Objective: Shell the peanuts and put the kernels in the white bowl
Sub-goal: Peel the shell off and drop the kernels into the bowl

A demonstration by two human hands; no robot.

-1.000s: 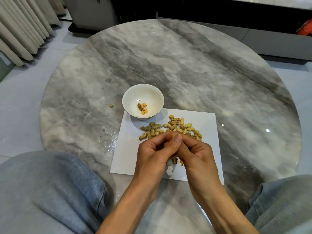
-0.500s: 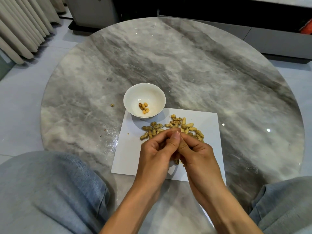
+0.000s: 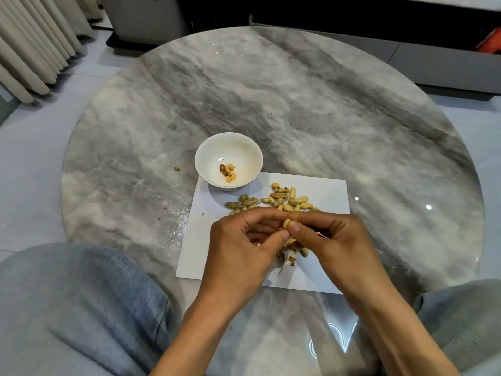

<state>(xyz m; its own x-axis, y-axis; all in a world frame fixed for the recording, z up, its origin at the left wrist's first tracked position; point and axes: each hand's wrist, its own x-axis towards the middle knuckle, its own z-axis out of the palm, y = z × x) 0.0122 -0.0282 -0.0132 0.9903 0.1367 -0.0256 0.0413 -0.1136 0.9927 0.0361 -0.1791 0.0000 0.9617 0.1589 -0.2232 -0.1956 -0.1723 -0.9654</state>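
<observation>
At far left edge of frame: pale pleated curtain [image 3: 32,44] hanging to floor; below it, person's knee in grey-blue fabric [image 3: 78,308] against the round grey marble-look table [image 3: 298,104].

L to R on table:
- small shell crumb [image 3: 177,168] alone on the marble, just left of bowl
- white bowl [image 3: 214,150], upright, sitting at far-left corner of a white paper sheet [image 3: 325,194], base partly on the sheet. Inside: a few kernels [image 3: 228,172], yellowish w/ some brown skin, clustered at bottom
- unshelled peanuts [image 3: 282,199] in loose pile on far half of sheet, right of bowl; darker ones at left of pile, paler at right. Near side of pile hidden by fingers
- left hand [image 3: 241,248]: fingers curled, thumb tip pressed to the peanut [image 3: 286,223] from left. Something brownish shows inside the palm, can't tell what
- peanut held between both hands above the sheet, pale shell, only the top end visible betw. the thumbs
- right hand [image 3: 336,245]: fingers curled over, thumb pinching the same peanut from the right; thumbs touching each other
- shell bits [image 3: 290,253] lying on sheet directly under the hands, brown + tan fragments

Right edge: second grey-blue knee [image 3: 461,321]. Back of frame: dark low cabinet [image 3: 352,20] w/ orange item [image 3: 490,42] at far right, too cropped to ID
</observation>
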